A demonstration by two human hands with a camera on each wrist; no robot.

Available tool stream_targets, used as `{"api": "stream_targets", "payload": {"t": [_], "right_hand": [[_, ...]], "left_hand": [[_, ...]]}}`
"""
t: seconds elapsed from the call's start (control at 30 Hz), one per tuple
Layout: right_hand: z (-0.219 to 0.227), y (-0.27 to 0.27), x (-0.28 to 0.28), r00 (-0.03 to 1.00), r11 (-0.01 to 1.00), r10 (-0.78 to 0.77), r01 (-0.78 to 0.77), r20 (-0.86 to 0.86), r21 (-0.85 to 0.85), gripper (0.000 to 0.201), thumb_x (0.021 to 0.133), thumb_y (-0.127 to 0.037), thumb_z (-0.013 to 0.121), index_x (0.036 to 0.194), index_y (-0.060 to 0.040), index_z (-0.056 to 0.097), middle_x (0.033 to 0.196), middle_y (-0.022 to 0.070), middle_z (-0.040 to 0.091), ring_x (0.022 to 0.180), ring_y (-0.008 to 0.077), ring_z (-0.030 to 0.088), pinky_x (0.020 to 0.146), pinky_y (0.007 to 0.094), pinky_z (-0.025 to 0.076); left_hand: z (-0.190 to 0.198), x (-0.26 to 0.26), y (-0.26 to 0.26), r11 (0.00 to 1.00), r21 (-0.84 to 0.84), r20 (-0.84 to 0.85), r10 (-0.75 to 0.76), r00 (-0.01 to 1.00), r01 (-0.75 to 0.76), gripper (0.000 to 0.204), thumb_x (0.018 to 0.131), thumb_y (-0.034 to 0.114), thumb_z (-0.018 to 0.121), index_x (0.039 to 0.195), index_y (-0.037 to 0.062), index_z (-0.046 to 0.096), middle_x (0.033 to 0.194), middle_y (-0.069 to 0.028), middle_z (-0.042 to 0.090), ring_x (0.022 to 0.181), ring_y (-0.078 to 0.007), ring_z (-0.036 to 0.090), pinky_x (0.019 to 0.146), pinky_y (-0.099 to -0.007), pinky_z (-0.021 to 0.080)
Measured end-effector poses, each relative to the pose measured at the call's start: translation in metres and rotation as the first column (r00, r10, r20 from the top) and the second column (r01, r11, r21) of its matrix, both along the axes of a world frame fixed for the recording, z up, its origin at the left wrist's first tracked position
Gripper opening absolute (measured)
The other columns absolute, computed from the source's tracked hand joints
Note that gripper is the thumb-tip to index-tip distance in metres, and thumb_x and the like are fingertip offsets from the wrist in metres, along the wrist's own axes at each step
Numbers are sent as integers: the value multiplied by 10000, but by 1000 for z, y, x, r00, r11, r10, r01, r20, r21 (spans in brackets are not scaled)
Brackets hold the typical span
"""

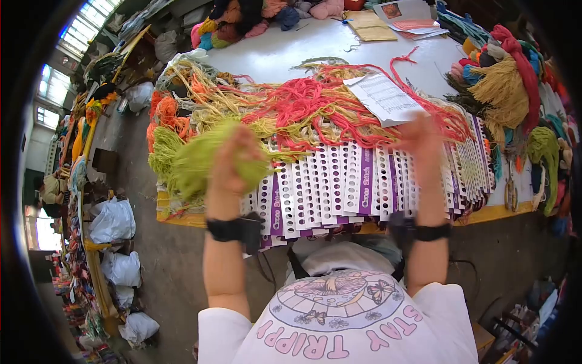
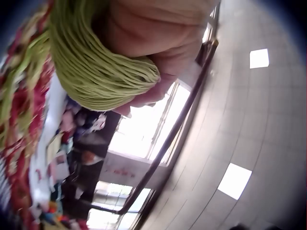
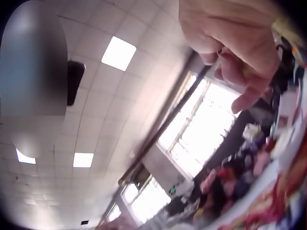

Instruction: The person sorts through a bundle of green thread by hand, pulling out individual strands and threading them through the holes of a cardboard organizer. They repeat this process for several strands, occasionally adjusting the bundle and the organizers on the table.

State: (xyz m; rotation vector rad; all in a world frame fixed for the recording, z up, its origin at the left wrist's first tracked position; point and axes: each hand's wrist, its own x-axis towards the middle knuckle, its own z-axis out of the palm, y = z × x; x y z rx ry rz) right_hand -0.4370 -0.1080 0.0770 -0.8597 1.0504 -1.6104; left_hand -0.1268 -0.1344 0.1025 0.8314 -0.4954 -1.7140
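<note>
My left hand [image 1: 233, 161] grips a bundle of lime-green thread [image 1: 203, 159], blurred in the head view. In the left wrist view, the strands [image 2: 91, 72] loop round the palm and the fingers [image 2: 163, 72] curl over them. My right hand [image 1: 421, 145], also blurred, is over the right part of the cards, close to a printed white sheet [image 1: 388, 100]. Its fingers [image 3: 244, 98] are loosely bent with no thread between them in the right wrist view. Below both hands lies a row of punched white-and-purple cards [image 1: 321, 188], strung with pink, beige and green threads [image 1: 303, 103].
Coloured yarn heaps [image 1: 242, 24] lie at the table's far edge, beside a brown envelope [image 1: 370, 25] and papers. More hanks [image 1: 503, 91] hang on the right. White bags [image 1: 113, 219] stand by a yarn rack at left. The table's yellow edge [image 1: 491, 213] runs in front.
</note>
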Motion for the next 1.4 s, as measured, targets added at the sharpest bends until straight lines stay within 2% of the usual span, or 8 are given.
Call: {"api": "stream_targets", "payload": {"t": [0.13, 0.3, 0.4, 0.53, 0.7, 1.2, 1.33, 1.4], "right_hand": [[-29, -4, 77, 789, 771, 593, -614, 163, 170, 188, 839, -165, 489, 1004, -75, 488, 714, 6, 502, 563, 55, 475, 418, 203, 460], [-26, 1, 86, 815, 805, 571, -534, -96, 259, 183, 838, -191, 509, 970, -65, 505, 715, 78, 596, 567, 126, 577, 423, 228, 431], [-34, 1, 89, 597, 970, 217, -218, -772, 104, 145, 800, -145, 528, 891, -32, 535, 710, 156, 598, 599, 243, 597, 478, 318, 443], [-48, -4, 91, 540, 994, 84, -101, -838, 34, 98, 746, -95, 549, 787, -6, 555, 722, 186, 579, 648, 321, 573, 573, 381, 443], [-54, -8, 91, 590, 999, 42, -34, -806, 27, 100, 716, -97, 570, 741, 0, 577, 729, 167, 583, 687, 310, 570, 628, 379, 446], [-61, -8, 85, 691, 997, 74, -72, -719, 33, 129, 673, -112, 634, 765, -21, 629, 734, 129, 579, 678, 278, 559, 620, 349, 436], [-55, -6, 88, 570, 996, 19, -86, -821, -37, 147, 727, -151, 600, 718, -5, 582, 684, 128, 556, 657, 283, 549, 595, 358, 427], [-47, -6, 90, 614, 996, 81, -76, -785, 42, 189, 759, -187, 575, 703, -7, 562, 673, 131, 546, 653, 288, 544, 590, 362, 422]], "left_hand": [[-46, -70, 8, 913, 174, 322, -407, 855, 369, 158, 790, 191, 583, 889, 68, 573, 634, 33, 487, 530, -53, 428, 489, -181, 374], [-72, -72, -2, 840, 170, 298, -542, 786, 515, 123, 812, 192, 521, 771, 80, 555, 558, 20, 465, 484, -68, 415, 405, -220, 308], [-56, -74, 5, 913, 275, 557, -407, 724, 301, 120, 801, 185, 525, 758, 77, 556, 563, 7, 479, 449, -82, 410, 408, -234, 324], [-100, -61, 5, 867, -246, 929, 84, 360, 433, 117, 785, 177, 534, 743, 72, 564, 553, -6, 489, 423, -99, 418, 407, -231, 338], [-75, -71, -12, 856, 343, 608, -517, 602, 388, 121, 804, 166, 512, 766, 67, 570, 556, -2, 499, 421, -96, 426, 410, -218, 352], [-60, -71, -12, 898, 376, 503, -404, 764, 228, 154, 798, 230, 529, 780, 78, 543, 549, -3, 471, 430, -77, 399, 415, -213, 336], [-46, -40, -25, 842, 282, -262, -394, 881, 460, 145, 817, 187, 473, 803, 59, 537, 628, -42, 523, 435, -84, 391, 441, -218, 368], [-45, -48, -15, 878, 193, 48, -455, 889, 438, 133, 825, 169, 499, 816, 45, 546, 650, -22, 528, 480, -73, 441, 459, -210, 390]]}}
